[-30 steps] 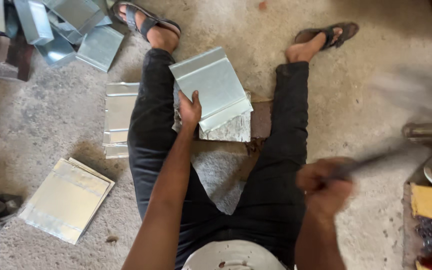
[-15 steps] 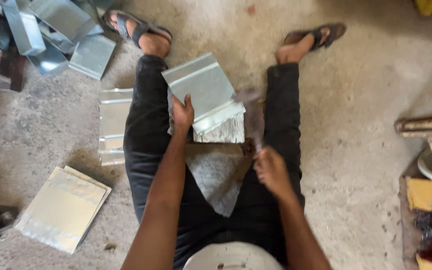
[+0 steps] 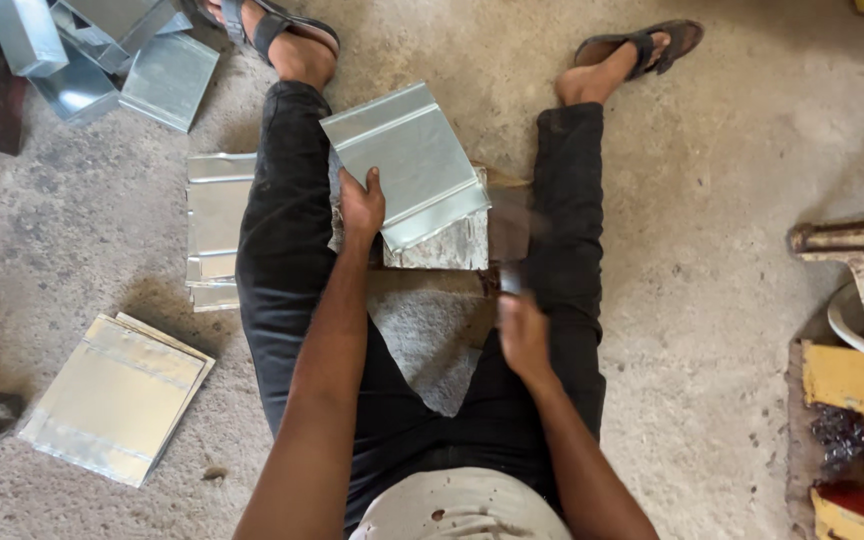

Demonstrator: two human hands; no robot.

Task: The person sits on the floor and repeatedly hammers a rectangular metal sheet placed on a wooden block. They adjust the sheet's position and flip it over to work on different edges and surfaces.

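Note:
I sit on the concrete floor with my legs spread. My left hand (image 3: 360, 205) grips the near edge of a ribbed, grey metal sheet (image 3: 407, 155) and holds it tilted on a metal block (image 3: 444, 250) between my legs. My right hand (image 3: 524, 335) is closed on the handle of a hammer (image 3: 508, 238). The hammer's dark head is blurred and sits just right of the sheet's lower right corner, over the block.
A stack of flat sheets (image 3: 214, 215) lies under my left leg, and another pile (image 3: 117, 395) lies at the lower left. Folded metal pieces (image 3: 102, 50) are heaped at the top left. A rusty metal stand (image 3: 852, 245), a white basin rim (image 3: 862, 325) and a yellow board (image 3: 857, 395) are at the right.
My right hand swung the hammer down from far out on the right to the block between my legs. My left hand kept hold of the sheet and shifted it slightly.

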